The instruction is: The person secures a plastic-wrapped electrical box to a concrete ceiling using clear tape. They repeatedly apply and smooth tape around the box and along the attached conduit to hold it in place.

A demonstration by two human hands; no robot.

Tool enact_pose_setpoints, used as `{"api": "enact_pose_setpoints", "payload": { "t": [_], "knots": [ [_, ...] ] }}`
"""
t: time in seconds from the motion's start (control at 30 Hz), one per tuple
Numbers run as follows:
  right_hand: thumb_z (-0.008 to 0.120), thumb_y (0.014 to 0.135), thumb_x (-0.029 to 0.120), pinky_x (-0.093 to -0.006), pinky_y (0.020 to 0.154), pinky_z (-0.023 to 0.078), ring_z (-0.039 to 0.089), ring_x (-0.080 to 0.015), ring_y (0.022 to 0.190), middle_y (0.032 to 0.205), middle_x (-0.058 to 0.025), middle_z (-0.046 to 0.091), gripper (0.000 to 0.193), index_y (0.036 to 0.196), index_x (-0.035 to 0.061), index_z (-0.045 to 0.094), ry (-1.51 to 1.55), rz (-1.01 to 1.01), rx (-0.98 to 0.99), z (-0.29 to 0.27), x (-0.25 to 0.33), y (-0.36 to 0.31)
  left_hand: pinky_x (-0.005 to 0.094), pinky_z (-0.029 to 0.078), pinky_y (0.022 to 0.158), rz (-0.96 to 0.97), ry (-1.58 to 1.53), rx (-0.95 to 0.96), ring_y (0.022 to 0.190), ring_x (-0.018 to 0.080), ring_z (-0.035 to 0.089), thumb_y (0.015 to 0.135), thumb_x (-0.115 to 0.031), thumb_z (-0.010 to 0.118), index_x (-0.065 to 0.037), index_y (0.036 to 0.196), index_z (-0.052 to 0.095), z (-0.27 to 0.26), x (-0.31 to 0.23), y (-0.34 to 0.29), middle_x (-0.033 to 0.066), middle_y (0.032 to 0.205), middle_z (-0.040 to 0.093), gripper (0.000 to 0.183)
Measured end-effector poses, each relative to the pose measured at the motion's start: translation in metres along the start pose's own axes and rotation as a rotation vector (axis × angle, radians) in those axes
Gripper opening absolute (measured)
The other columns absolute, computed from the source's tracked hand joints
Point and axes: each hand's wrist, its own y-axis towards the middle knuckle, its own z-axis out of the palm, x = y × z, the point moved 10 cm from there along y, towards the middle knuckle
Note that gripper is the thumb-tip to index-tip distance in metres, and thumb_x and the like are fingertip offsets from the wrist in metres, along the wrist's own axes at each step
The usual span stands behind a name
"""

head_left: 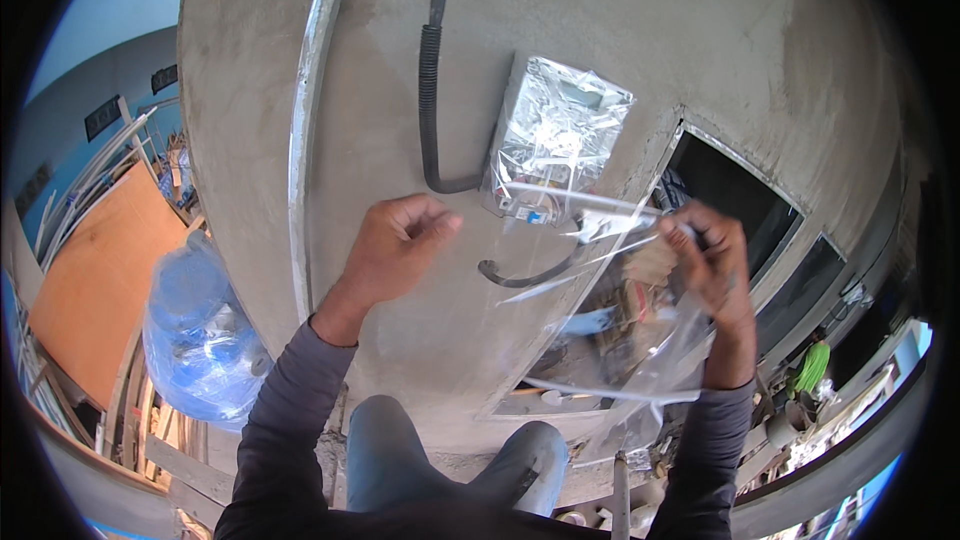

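Note:
My right hand (710, 255) is closed, pinching a thin sheet of clear plastic film (650, 350). The film hangs below that hand, and one strip of it stretches left across the lower part of a wall-mounted box. Wrapped in shiny, crinkled clear plastic, the box (562, 125) looks like an electric meter. My left hand (400, 250) is up in front of the wall, left of and below the box, its fingers curled with the thumb against them. Whether anything is in those fingers cannot be seen. A short black cable (535, 280) curves out under the box.
Black corrugated conduit (431, 105) runs down the grey plastered wall (370, 70) to the box. An opening (730, 195) lies at the right. At left are an orange board (95, 280), a blue plastic-wrapped bundle (205, 330) and timber. My knees (395, 450) are below.

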Motion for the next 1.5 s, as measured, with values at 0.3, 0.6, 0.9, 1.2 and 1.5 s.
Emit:
{"api": "enact_pose_setpoints", "payload": {
  "t": [0.3, 0.6, 0.9, 1.2, 1.5],
  "knots": [
    [0.069, 0.099, 0.038, -0.0419, 0.069, 0.048, 0.061, -0.0258, 0.073, 0.076, -0.0117, 0.061, 0.041, 0.089, -0.0019, 0.068, -0.759, -0.349, 0.324, 0.022, 0.093, 0.206, 0.0338, 0.055, 0.089, 0.083, -0.406, -0.421, 0.102, 0.0186, 0.07, 0.108, -0.029, 0.056, 0.001, 0.125, 0.063, -0.063, 0.037, 0.087, 0.0126, 0.115, 0.07, 0.035],
    [0.076, 0.086, 0.049, -0.0422, 0.078, 0.053, 0.069, -0.027, 0.089, 0.096, -0.018, 0.073, 0.052, 0.099, -0.0015, 0.074, -0.872, -0.097, 0.581, 0.132, 0.076, 0.267, 0.0264, 0.052, 0.071, -0.136, -0.468, 0.041, 0.086, 0.0089, 0.068, 0.103, -0.033, 0.066, -0.011, 0.13, 0.068, -0.029, 0.045, 0.132, 0.0019, 0.113, 0.074, 0.035],
    [0.078, 0.084, 0.044, -0.0441, 0.076, 0.052, 0.068, -0.0314, 0.081, 0.085, -0.0171, 0.073, 0.047, 0.095, -0.0019, 0.076, -1.076, 0.02, 0.674, 0.171, 0.065, 0.27, 0.0239, 0.05, 0.063, -0.075, -0.403, 0.08, 0.076, 0.0073, 0.065, 0.096, -0.026, 0.077, -0.008, 0.112, 0.075, -0.02, 0.058, 0.138, 0.0016, 0.096, 0.075, 0.024],
    [0.072, 0.08, 0.018, -0.0353, 0.072, 0.05, 0.064, -0.0181, 0.078, 0.079, -0.0051, 0.069, 0.017, 0.089, 0.0041, 0.075, -0.797, 0.033, 0.791, 0.106, 0.043, 0.283, 0.0292, 0.057, 0.077, -0.267, -0.378, -0.021, 0.083, 0.012, 0.069, 0.097, -0.015, 0.071, -0.005, 0.108, 0.073, -0.004, 0.121, 0.111, 0.0027, 0.094, 0.072, 0.015],
    [0.082, 0.082, 0.037, -0.0301, 0.07, 0.046, 0.061, -0.0148, 0.074, 0.076, -0.003, 0.065, 0.038, 0.102, 0.0058, 0.071, -0.553, 0.233, 0.539, 0.075, 0.037, 0.26, 0.0279, 0.056, 0.069, -0.205, -0.368, -0.187, 0.078, 0.0124, 0.069, 0.098, -0.019, 0.071, -0.001, 0.104, 0.074, -0.009, 0.124, 0.095, 0.0046, 0.089, 0.074, 0.02]
  ]
}}
